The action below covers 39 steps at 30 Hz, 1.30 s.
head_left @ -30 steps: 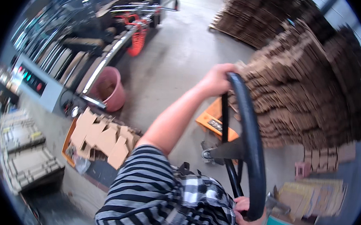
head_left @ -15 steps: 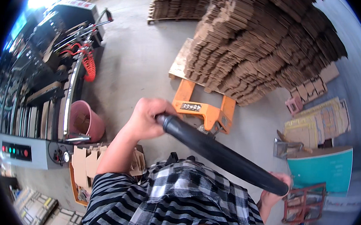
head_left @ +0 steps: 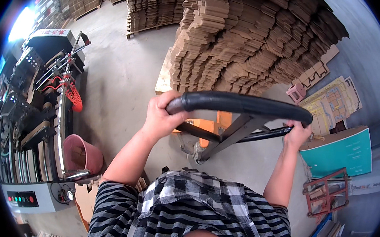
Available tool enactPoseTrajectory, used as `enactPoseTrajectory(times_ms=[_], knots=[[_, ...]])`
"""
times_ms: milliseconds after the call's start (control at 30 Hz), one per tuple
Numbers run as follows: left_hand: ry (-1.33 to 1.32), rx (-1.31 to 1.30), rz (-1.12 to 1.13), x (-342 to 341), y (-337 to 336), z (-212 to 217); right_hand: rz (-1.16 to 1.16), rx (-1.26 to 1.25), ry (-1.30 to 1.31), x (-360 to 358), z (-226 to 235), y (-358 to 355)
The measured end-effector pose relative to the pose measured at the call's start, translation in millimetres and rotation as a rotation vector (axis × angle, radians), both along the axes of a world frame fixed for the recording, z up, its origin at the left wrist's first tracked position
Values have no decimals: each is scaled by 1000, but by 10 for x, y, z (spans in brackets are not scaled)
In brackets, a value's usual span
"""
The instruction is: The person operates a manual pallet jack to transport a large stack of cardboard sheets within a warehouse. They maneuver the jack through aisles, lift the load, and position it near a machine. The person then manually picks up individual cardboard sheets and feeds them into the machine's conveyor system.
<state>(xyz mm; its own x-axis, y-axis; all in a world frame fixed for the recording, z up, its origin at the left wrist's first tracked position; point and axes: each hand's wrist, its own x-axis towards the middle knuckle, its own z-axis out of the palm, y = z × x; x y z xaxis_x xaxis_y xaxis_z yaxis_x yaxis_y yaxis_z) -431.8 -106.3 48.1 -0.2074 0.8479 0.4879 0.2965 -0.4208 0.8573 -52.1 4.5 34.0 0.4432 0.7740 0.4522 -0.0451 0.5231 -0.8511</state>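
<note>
In front of my body is the black loop handle (head_left: 244, 104) of an orange pallet jack (head_left: 207, 127). My left hand (head_left: 166, 113) is wrapped round the handle's left corner. On the other side my right hand (head_left: 299, 132) grips the right corner, lower down. A dark shaft runs from the loop down to the jack's base, and the handle covers much of the orange body. Beyond it, a wooden pallet (head_left: 164, 75) carries a tall stack of brown cardboard sheets (head_left: 243, 47).
At left stands a machine with a grey control box (head_left: 39, 198) and red coiled hose (head_left: 73, 96). Beside it is a pink bin (head_left: 81, 155). Along the right wall are a pink stool (head_left: 296, 93), a teal board (head_left: 339, 153) and a red metal frame (head_left: 327, 193). Another cardboard stack (head_left: 155, 10) stands farther back.
The handle has swung from a steep slant to nearly level, and its shaft now shows. My right hand has risen with it. The view has turned a little to the right.
</note>
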Motion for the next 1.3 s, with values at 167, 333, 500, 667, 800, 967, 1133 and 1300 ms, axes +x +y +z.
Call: enactPoseTrajectory(times_ms=[167, 333, 500, 667, 800, 967, 1133, 1300], knots=[[29, 47, -6, -75, 118, -20, -86, -64, 53, -145, 27, 21], [68, 80, -56, -175, 265, 1, -250, -85, -5, -193, 75, 32], [-14, 52, -4, -302, 604, -158, -151, -80, -1, -239, 41, -84], [-25, 19, 82, -263, 976, -182, -203, -70, -25, -341, 52, -47], [-55, 31, 145, -233, 1539, -233, -254, -114, -48, -463, 63, 30], [-107, -38, 84, -53, 2181, -174, -220, -98, -99, -342, -33, 219], [-99, -67, 97, 243, 2863, -293, -151, -55, -99, -86, -200, 589], [-105, -68, 96, 548, 3412, -335, -147, -76, -94, 172, -198, 1142]])
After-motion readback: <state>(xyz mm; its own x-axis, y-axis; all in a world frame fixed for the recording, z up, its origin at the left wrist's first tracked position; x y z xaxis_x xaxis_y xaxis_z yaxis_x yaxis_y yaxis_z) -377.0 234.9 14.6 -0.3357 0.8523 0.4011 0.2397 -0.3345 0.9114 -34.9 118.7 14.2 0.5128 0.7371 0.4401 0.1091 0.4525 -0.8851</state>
